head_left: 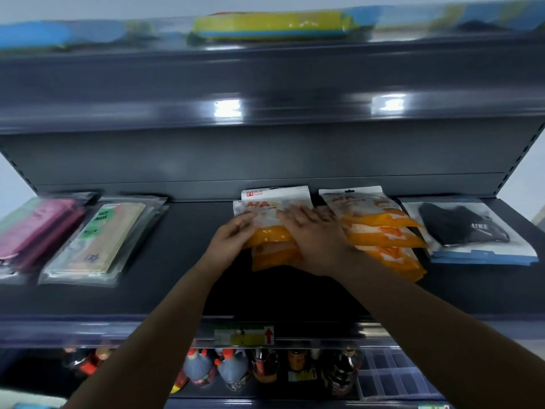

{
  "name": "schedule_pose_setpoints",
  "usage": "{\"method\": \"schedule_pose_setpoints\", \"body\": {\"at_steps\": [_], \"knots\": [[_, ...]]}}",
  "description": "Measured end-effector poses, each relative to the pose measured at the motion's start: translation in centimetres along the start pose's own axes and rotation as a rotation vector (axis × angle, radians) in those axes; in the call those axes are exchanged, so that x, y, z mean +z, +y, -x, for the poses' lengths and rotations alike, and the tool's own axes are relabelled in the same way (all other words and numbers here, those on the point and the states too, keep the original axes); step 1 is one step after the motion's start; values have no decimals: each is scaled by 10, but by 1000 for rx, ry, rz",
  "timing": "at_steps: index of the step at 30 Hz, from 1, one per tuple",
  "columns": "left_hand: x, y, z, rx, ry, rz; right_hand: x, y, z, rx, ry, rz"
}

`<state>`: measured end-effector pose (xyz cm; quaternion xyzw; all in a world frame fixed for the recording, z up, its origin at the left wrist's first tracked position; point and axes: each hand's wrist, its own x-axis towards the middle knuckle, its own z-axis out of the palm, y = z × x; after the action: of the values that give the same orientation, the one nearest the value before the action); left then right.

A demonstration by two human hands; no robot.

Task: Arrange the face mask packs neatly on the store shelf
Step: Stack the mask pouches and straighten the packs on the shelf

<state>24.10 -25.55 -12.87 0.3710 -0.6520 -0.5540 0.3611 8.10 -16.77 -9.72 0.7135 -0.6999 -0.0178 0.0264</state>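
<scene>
A small stack of orange-and-white face mask packs (272,202) lies at the middle of the dark shelf (188,261). My left hand (233,236) grips the stack's left edge. My right hand (314,237) lies flat on top of it, fingers spread, covering its right side. Just to the right lies a second, fanned pile of the same orange packs (380,228), touching my right hand.
A black mask pack on blue packs (469,228) lies at the right. Beige "Face Mask" packs (103,240) and pink packs (38,228) lie at the left. Bottles (233,370) stand on the shelf below. Yellow and blue packs (271,25) rest on the top shelf.
</scene>
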Motion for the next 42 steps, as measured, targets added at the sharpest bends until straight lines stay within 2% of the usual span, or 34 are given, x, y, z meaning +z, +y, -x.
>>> {"method": "schedule_pose_setpoints", "body": {"at_steps": [3,5,7,12,17,28,33,38,42], "knots": [[1,-1,-13,-136,190,229,7,-8,-9,2,-49,3],[1,-3,-24,-306,172,305,9,-8,-9,26,-75,-30],[3,-3,-32,-391,142,267,11,-9,-9,47,-115,-18],[7,-1,-43,-324,149,98,17,-19,-15,112,-137,20],[-15,-3,-50,-326,132,108,28,-34,-35,141,-18,1],[-11,-1,-45,-343,-23,86,29,-28,-29,99,-76,18],[-8,3,-49,-347,-77,85,24,-19,-35,71,-138,-77],[-7,9,-53,-394,-82,51,24,-19,-35,59,-152,-44],[-5,5,-52,-321,-27,-30,21,-16,-38,42,-127,-37]]}}
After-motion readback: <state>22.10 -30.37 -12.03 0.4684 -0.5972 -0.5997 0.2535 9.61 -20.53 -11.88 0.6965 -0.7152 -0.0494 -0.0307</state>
